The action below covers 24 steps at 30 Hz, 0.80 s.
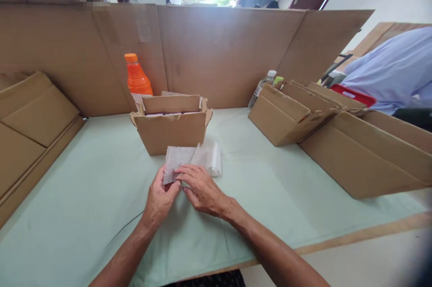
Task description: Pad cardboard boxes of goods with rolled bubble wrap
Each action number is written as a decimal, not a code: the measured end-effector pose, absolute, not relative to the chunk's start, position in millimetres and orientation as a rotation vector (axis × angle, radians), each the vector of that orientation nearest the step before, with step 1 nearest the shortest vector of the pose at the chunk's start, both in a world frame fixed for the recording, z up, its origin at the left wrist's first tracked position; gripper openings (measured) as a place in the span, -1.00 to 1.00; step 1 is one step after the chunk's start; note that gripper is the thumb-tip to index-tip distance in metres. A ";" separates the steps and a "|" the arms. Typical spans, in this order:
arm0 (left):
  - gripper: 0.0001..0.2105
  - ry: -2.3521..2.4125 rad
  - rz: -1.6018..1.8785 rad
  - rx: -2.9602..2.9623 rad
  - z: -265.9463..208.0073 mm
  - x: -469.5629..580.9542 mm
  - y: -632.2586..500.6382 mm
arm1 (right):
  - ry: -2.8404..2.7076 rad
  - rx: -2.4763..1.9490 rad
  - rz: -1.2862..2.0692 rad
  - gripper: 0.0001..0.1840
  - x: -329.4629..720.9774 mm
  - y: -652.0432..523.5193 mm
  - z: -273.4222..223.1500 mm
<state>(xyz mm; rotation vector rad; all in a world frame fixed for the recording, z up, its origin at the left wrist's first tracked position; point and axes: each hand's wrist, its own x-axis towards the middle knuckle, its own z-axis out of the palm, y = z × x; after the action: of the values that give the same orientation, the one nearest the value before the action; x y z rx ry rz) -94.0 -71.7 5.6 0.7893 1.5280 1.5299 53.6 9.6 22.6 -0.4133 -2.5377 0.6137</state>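
A small flat piece of bubble wrap (178, 157), squarish and clear, is gripped at its left and lower edges by my left hand (161, 195). Whether something lies inside the wrap I cannot make out. My right hand (201, 189) rests its bent fingers on the right lower side of the wrap, thumb apart below. Just behind the right fingers, a clear plastic roll or stack of bags (216, 161) lies on the green tablecloth (263, 206). Close beyond the hands stands an open cardboard box (172, 132) with contents barely showing over its front wall.
An orange bottle (137, 75) stands behind the box, before a cardboard screen (232, 53). To the right are a clear water bottle (259, 89) and open cardboard boxes (364, 152). More cardboard (37, 120) leans at left. A person in a light blue garment (394, 66) is at far right.
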 end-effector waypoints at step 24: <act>-0.63 1.986 1.721 0.179 -5.1 -200.6 -206.3 | -2.104 -1.307 0.039 -0.68 258.7 73.6 1.3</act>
<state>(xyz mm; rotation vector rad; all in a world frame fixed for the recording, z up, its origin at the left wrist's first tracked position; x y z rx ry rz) -200.6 -206.3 -5.1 0.1795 1.9855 1.7210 258.7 73.6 1.3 -1.3070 -2.1039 0.0395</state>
